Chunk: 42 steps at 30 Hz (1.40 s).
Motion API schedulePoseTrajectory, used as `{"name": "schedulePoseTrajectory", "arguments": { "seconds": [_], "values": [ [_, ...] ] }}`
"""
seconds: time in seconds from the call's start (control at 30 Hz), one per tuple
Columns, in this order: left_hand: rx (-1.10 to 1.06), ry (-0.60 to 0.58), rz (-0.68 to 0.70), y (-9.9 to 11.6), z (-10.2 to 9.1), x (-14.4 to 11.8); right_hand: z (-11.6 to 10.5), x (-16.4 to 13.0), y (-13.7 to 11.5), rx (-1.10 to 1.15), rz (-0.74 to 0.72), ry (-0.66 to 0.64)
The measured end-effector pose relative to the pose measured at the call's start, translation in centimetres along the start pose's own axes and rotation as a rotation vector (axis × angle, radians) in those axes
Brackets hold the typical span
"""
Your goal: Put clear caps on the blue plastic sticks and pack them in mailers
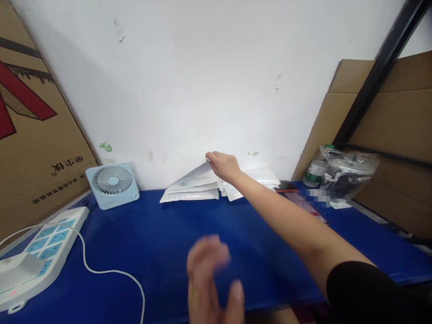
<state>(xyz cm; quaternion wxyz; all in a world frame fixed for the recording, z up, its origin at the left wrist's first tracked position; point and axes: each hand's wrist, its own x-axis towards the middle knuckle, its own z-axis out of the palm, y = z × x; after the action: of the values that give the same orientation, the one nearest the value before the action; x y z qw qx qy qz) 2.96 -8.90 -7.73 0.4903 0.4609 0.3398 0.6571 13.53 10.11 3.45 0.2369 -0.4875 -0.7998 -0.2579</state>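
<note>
My right hand (pixel 223 165) reaches far across the blue table (pixel 162 234) to the wall and grips the raised edge of a white mailer envelope (pixel 194 176), lifting it off a stack of white envelopes (pixel 189 194). More white envelopes (pixel 261 176) lie just right of the hand. My left hand (pixel 211 285) hovers blurred near the table's front edge, fingers apart, holding nothing.
A small light-blue fan (pixel 113 183) stands at the back left. A white power strip (pixel 37 254) with a cord (pixel 111 272) lies at the left. Cardboard (pixel 30 135) leans on both sides. A clear plastic bag (pixel 347 173) and a bottle (pixel 315 172) sit at the right.
</note>
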Motion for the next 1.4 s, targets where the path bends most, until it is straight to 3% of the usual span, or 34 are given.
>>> {"name": "schedulePoseTrajectory", "arguments": {
  "seconds": [0.03,0.13,0.17,0.23,0.33,0.43,0.6,0.7,0.83,1.0,1.4],
  "values": [
    [-0.063,0.009,-0.052,0.6,-0.1,0.3,-1.1,-0.9,-0.4,0.022,0.023,0.011],
    [-0.528,0.041,-0.523,2.1,-0.1,2.2,-3.7,-6.0,-0.8,0.134,0.008,0.042],
    [-0.621,0.072,-0.61,2.4,-0.1,3.0,-4.2,-8.2,-0.8,0.197,-0.028,0.052],
    [-0.684,0.22,-0.573,2.6,0.0,4.3,-4.6,-12.8,-0.4,0.346,-0.163,0.068],
    [-0.625,0.451,-0.365,2.0,0.2,5.2,-4.0,-18.5,0.5,0.482,-0.331,-0.021],
    [-0.568,0.438,-0.173,1.1,1.4,5.4,-3.0,-21.6,1.8,0.566,-0.232,-0.161],
    [-0.555,0.339,-0.043,-0.4,4.1,6.4,-1.1,-23.0,4.2,0.748,0.203,-0.326],
    [-0.525,0.309,-0.034,-1.0,5.0,6.9,0.6,-23.3,4.9,0.845,0.324,-0.388],
    [-0.456,0.225,0.038,-1.1,5.5,6.8,2.4,-23.0,4.9,0.775,0.32,-0.417],
    [-0.312,0.167,0.102,0.2,5.2,7.1,2.6,-22.3,4.3,0.59,0.236,-0.431],
    [-0.114,0.081,0.222,6.1,4.0,9.2,1.8,-22.5,4.2,0.503,0.2,-0.469]
  ]
}}
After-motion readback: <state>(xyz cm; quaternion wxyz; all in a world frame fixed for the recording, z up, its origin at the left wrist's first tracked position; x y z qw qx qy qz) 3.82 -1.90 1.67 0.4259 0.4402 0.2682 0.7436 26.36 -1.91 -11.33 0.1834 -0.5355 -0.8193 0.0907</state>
